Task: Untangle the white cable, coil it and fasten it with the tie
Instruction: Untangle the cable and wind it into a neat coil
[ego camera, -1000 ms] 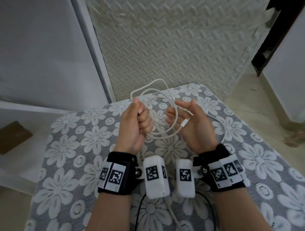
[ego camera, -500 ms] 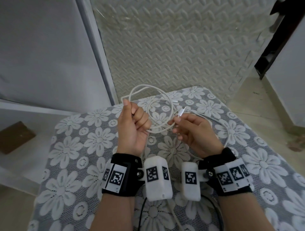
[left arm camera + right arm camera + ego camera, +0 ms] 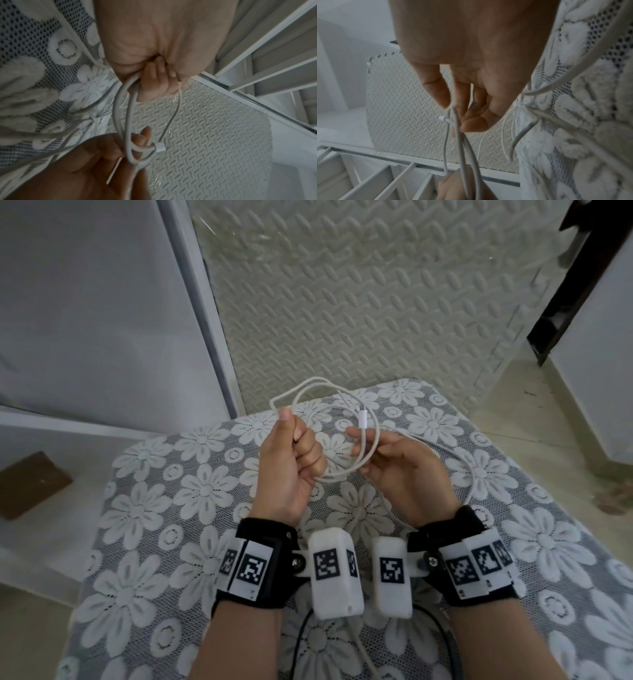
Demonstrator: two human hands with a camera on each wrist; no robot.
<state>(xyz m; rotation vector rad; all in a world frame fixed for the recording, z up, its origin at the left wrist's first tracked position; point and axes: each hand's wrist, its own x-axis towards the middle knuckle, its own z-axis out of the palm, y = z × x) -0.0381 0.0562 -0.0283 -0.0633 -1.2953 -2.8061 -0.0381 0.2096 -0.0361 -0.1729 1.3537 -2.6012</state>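
White cable (image 3: 337, 470) hung in loose loops between both hands, held above a lace cloth (image 3: 164, 508) with a flower pattern. Left hand (image 3: 291, 460) was clenched round one side of the coil, thumb up, fingers curled tight; in the left wrist view the strands (image 3: 123, 108) ran out from under its curled fingers (image 3: 154, 81). Right hand (image 3: 400, 470) pinched the opposite side of the coil between thumb and fingertips, palm turned up, its other fingers loosely bent. Plug (image 3: 363, 419) stood just above the right fingertips, pointing away from the person; the wrist views showed it as a small white block (image 3: 159, 148) beside the right thumb (image 3: 436, 88), with a thin strand crossing the thicker loops there. The rest of the cable trailed off past the right hand onto the cloth (image 3: 590, 121) and back toward the wrist. Could not make out a tie in any view. Beyond the hands, an embossed foam mat (image 3: 359, 302) leaned upright; a white frame (image 3: 191, 302) stood to the left of the left hand. Brown block (image 3: 30, 484) lay well out to the left, on a lower white surface.
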